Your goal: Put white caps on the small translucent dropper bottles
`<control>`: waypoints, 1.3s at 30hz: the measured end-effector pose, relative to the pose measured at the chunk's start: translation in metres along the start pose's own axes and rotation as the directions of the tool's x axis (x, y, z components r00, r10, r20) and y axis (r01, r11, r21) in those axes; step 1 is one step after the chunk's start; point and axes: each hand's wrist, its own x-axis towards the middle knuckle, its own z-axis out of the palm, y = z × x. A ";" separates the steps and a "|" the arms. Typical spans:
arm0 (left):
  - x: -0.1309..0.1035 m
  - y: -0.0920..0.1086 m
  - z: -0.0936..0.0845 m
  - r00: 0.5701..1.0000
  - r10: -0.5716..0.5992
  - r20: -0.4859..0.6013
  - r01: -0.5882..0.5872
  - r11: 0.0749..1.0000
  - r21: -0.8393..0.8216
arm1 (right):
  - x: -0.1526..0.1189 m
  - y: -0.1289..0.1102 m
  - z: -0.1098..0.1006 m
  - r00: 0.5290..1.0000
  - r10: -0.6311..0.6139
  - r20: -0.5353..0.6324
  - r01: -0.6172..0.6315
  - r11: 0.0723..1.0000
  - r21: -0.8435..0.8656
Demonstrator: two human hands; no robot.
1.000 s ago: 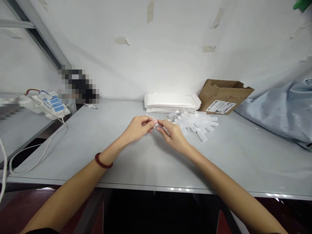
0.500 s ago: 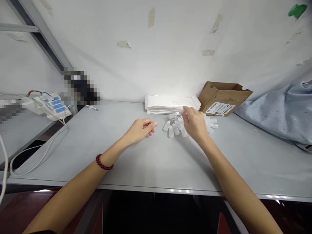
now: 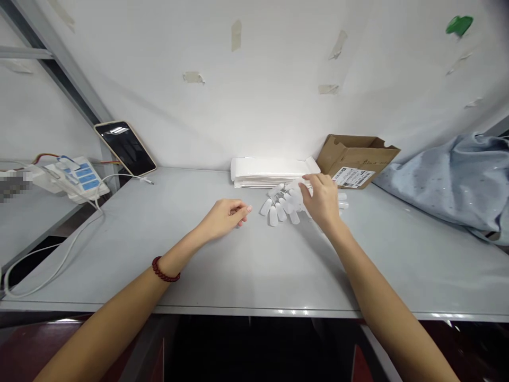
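Observation:
My left hand [image 3: 227, 217] is over the grey table, left of the white pieces, its fingers curled and its thumb against them; nothing shows in it. My right hand [image 3: 323, 200] is over the right part of the pile, thumb and index finger apart, with no piece visibly gripped. Several white tongue-shaped pieces [image 3: 281, 212] lie fanned out on the table beside and beneath this hand. Behind them a stack of flat white boxes [image 3: 270, 172] rests against the wall.
An open cardboard box [image 3: 360, 159] leans at the back right, beside a light blue fabric bag [image 3: 445, 183]. At the left a phone [image 3: 126, 148] leans on the wall near a power strip [image 3: 84, 178] and white cables. The grey table [image 3: 246, 270] has its front edge before me.
My right hand's thumb and index finger have parted, and a white piece formerly at its fingertips is no longer visible there. The whole view has shifted slightly. My left hand stays curled.

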 end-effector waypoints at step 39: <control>0.005 -0.007 0.009 0.993 0.008 -0.118 -0.009 1.000 -0.006 | -0.031 -0.064 0.006 0.956 -0.060 0.288 -0.097 0.860 0.500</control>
